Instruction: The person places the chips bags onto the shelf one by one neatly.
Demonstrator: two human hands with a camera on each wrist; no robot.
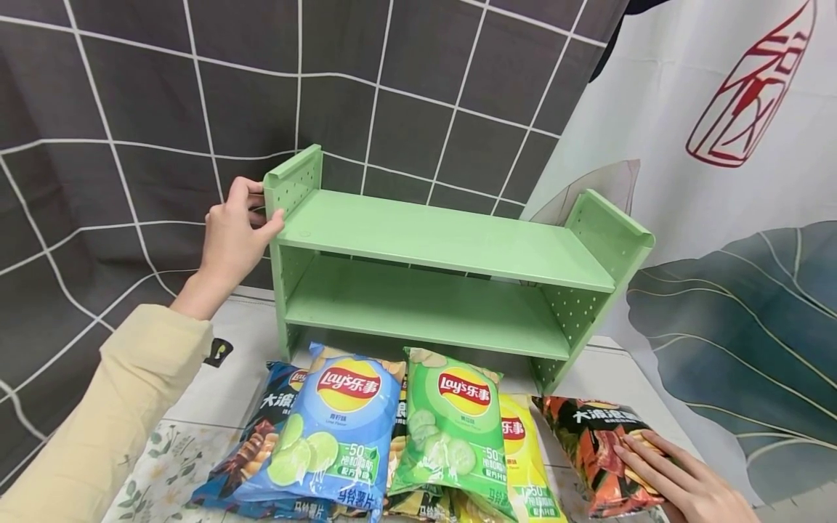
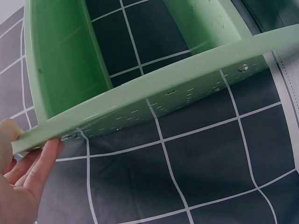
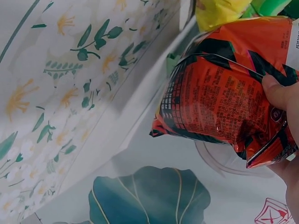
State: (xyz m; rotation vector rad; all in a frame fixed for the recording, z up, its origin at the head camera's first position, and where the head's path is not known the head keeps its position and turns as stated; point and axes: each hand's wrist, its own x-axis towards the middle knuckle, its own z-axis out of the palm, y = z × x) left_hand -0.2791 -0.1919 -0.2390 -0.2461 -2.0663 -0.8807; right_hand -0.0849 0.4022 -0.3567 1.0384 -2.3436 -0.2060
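Note:
A green two-tier shelf stands behind the chip bags. My left hand grips its left side panel near the upper front edge, thumb on the inner side and fingers outside. At the front right, my right hand holds a red and black bag of chips by its right part. The right wrist view shows the thumb pressed on the bag's printed back; the fingers lie on its front in the head view.
Before the shelf lie a blue Lay's bag, a green one, a yellow one and a dark blue one, partly overlapping. A dark grid-patterned curtain hangs behind. A floral cloth covers the table's front.

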